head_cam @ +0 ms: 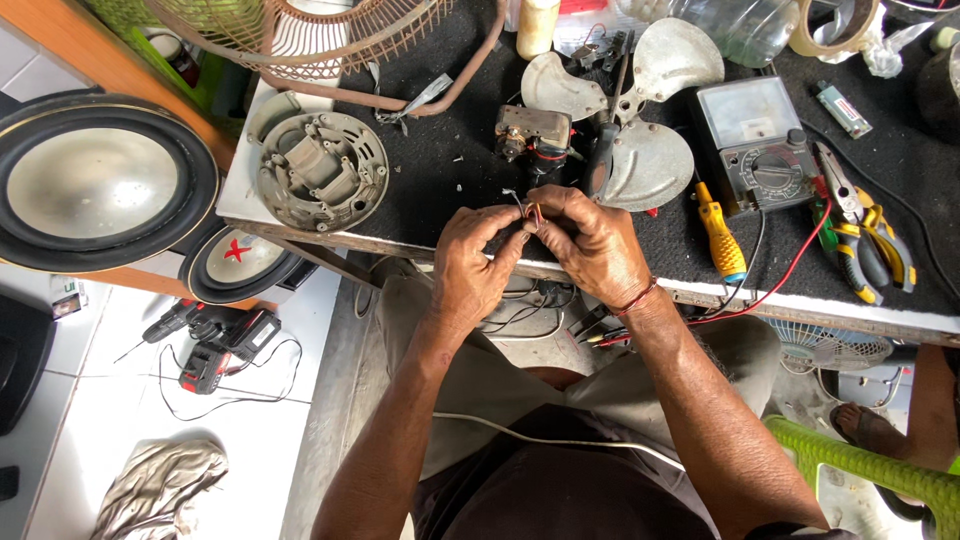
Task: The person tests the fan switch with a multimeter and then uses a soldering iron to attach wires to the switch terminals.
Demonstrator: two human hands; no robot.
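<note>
Where our two forearms meet at the near bench edge (700, 296), the left hand (472, 262) and right hand (592, 243) pinch thin wire ends (530, 211) between closed fingertips, the remaining fingers curled in. We judge these leads light, limp and springy, with bared strands that would fray or snap under hard bending; hold is best taken on the insulation just behind the tips. Just beyond lies the small motor (533, 137), apparently joined to them, beside the metal fan blade (640, 120). Farther right sit the analogue multimeter (758, 145), a yellow screwdriver (721, 238) and pliers (868, 245). Farther left rests the round motor housing (318, 168), with the wire fan guard (320, 35) at the far edge.
</note>
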